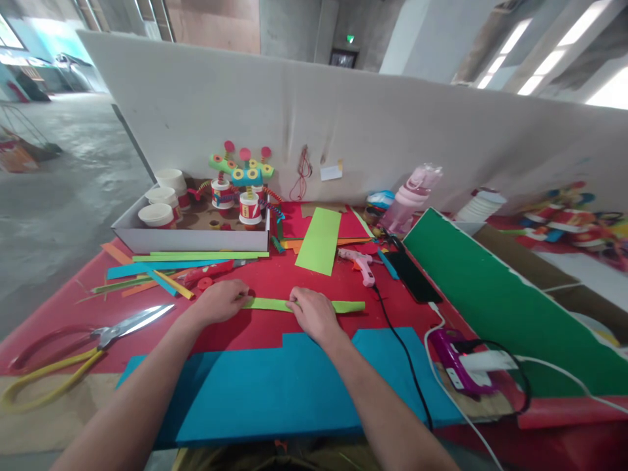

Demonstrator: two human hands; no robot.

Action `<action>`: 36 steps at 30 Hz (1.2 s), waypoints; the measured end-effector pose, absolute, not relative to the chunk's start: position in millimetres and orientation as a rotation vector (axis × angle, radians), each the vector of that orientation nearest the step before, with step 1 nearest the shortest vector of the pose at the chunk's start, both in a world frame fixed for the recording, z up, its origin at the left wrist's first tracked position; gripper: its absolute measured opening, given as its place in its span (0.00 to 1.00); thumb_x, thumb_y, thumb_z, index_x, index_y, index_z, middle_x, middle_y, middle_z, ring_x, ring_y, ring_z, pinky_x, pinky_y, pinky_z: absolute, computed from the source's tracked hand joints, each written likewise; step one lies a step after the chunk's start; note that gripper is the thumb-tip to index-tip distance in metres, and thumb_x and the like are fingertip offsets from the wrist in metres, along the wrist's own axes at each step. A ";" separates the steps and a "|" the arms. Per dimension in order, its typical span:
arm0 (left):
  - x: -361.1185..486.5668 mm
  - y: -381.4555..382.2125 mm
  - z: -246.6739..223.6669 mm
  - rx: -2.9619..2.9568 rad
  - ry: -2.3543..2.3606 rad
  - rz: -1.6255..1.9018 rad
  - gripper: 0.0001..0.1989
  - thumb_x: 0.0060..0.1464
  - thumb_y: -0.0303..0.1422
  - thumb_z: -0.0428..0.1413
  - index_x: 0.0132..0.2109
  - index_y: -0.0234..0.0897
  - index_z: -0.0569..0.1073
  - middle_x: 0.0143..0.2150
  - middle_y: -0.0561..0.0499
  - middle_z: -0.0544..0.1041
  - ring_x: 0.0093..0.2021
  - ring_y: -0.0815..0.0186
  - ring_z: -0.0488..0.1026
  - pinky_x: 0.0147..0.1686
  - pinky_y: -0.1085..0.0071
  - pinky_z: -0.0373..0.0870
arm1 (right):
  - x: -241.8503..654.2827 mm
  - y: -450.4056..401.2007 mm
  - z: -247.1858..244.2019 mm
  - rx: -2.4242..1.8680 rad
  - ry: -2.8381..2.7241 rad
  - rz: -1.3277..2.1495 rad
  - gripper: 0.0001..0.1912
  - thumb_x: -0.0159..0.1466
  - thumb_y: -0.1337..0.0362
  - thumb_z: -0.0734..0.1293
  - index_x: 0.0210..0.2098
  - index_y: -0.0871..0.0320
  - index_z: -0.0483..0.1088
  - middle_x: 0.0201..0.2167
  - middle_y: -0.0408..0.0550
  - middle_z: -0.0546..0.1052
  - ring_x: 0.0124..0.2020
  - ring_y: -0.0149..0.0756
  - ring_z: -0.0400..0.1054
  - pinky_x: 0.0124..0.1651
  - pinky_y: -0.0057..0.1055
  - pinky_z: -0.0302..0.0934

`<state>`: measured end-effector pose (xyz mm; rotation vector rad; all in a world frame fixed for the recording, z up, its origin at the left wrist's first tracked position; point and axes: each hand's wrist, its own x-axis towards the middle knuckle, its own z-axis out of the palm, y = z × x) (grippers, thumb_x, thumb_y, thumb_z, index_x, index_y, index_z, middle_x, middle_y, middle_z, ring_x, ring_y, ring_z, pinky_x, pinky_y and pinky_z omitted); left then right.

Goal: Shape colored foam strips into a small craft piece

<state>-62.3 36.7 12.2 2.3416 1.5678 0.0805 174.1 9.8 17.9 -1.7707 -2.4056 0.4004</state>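
A narrow light-green paper strip [267, 303] lies crosswise over the red table covering. My left hand [223, 301] pinches its left end, fingers closed. My right hand [313, 313] is closed on the strip farther right, and the strip's right part sticks out beyond it. Just in front of the hands is a large blue sheet [235, 386]. Behind my right hand lies a wide light-green paper piece [320, 241], with a pink glue gun [360, 265] beside it. Left of my left hand are loose coloured strips [167, 267] and large scissors [105, 337] with parted blades.
A shallow box [191, 241] with paper cups and small cup figures stands at the back left. On the right are a phone [412, 276], a purple power socket [458, 363] with cables, a green board [510, 314] and a pink bottle [412, 196]. A white partition [220, 104] stands behind.
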 end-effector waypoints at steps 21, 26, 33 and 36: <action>-61.8 37.6 15.7 2.284 1.576 0.135 0.16 0.58 0.42 0.48 0.28 0.37 0.70 0.30 0.49 0.74 0.30 0.64 0.68 0.28 0.70 0.54 | 171.0 11.5 12.5 -1.797 -2.399 0.341 0.06 0.67 0.60 0.63 0.38 0.55 0.67 0.39 0.47 0.77 0.41 0.36 0.71 0.38 0.32 0.52; -74.1 31.3 23.8 2.093 1.358 0.270 0.17 0.55 0.47 0.53 0.33 0.37 0.73 0.31 0.52 0.73 0.32 0.66 0.68 0.31 0.73 0.61 | 175.4 14.8 8.2 -1.702 -2.385 0.382 0.05 0.66 0.61 0.64 0.36 0.56 0.67 0.37 0.46 0.77 0.39 0.34 0.70 0.38 0.31 0.50; -88.9 25.4 20.9 2.206 1.099 0.323 0.16 0.57 0.45 0.53 0.31 0.36 0.74 0.33 0.50 0.71 0.35 0.67 0.68 0.35 0.73 0.64 | 192.1 17.3 -1.9 -1.290 -2.431 0.484 0.05 0.65 0.63 0.66 0.34 0.57 0.67 0.34 0.43 0.74 0.37 0.31 0.66 0.40 0.29 0.49; -89.9 25.9 20.4 2.216 1.083 0.299 0.17 0.58 0.45 0.52 0.31 0.37 0.74 0.33 0.50 0.70 0.35 0.67 0.68 0.35 0.73 0.64 | 193.9 17.1 -1.0 -1.313 -2.433 0.504 0.05 0.65 0.63 0.66 0.34 0.58 0.68 0.34 0.43 0.73 0.37 0.31 0.65 0.39 0.29 0.48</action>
